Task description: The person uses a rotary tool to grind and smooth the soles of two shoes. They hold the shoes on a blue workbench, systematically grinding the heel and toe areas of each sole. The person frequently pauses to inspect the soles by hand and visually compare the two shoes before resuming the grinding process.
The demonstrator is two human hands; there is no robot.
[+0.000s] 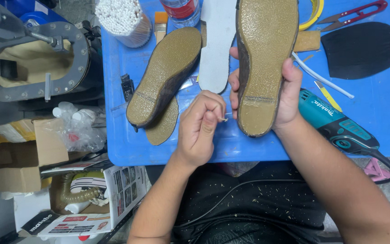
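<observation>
My right hand [285,97] grips a shoe [263,58] turned sole-up, its tan textured sole facing me, held by the heel end above a blue table [375,113]. My left hand [200,129] pinches a thin cotton swab [224,119] between thumb and fingers, its tip just left of the shoe's heel edge. A second shoe [164,74], also sole-up, lies on the table to the left, resting on a tan insole piece [161,129].
A white insole [216,45], a cup of cotton swabs [123,18], a bottle [181,11], a black rubber sheet [359,49], red snips [353,13] and a teal power tool [335,124] lie on the table. A grey machine [32,58] and cardboard boxes [86,199] stand at left.
</observation>
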